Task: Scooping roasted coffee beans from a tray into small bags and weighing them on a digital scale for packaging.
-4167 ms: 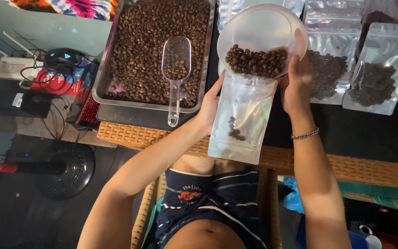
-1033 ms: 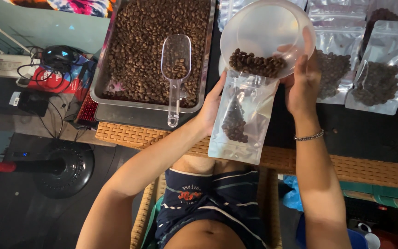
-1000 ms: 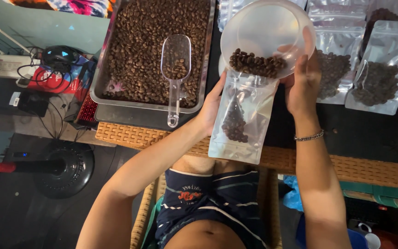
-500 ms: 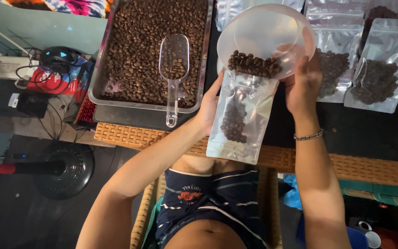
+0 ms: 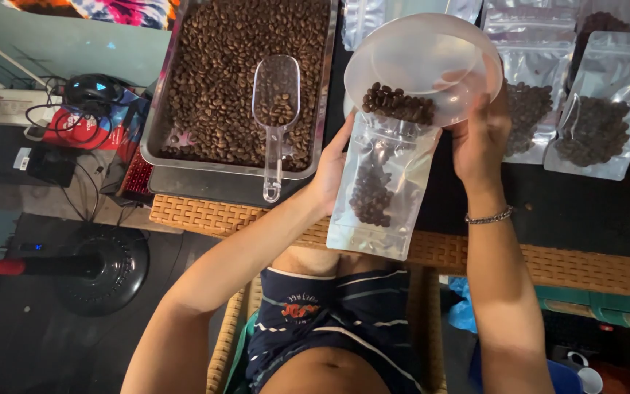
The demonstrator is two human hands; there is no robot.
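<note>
Along the upper right of the frame, filled clear pouches (image 5: pixel 598 124) with silvery edges lie on the dark desk (image 5: pixel 585 219), each showing a dark mass of coffee beans; more shiny pouches sit at the top centre. In the upper middle a metal tray (image 5: pixel 235 164) is heaped with brown beans, and a clear plastic scoop (image 5: pixel 275 109) lies on them, bowl toward the top of the frame and handle pointing down over the tray's near rim. At upper left are a red package (image 5: pixel 74 131) and tangled black cables.

The left hand (image 5: pixel 329 164) reaches up from the lower left, fingers wrapped round the left edge of a clear stand-up pouch (image 5: pixel 380 193) near its mouth. The pouch hangs in the centre, long axis running up and down the frame, mouth at the top, a clump of beans in its middle. The right hand (image 5: pixel 479 142), with a chain bracelet at its wrist, grips the rim of a translucent bowl (image 5: pixel 424 69), tilted over the pouch mouth with beans gathered at its lower lip.
</note>
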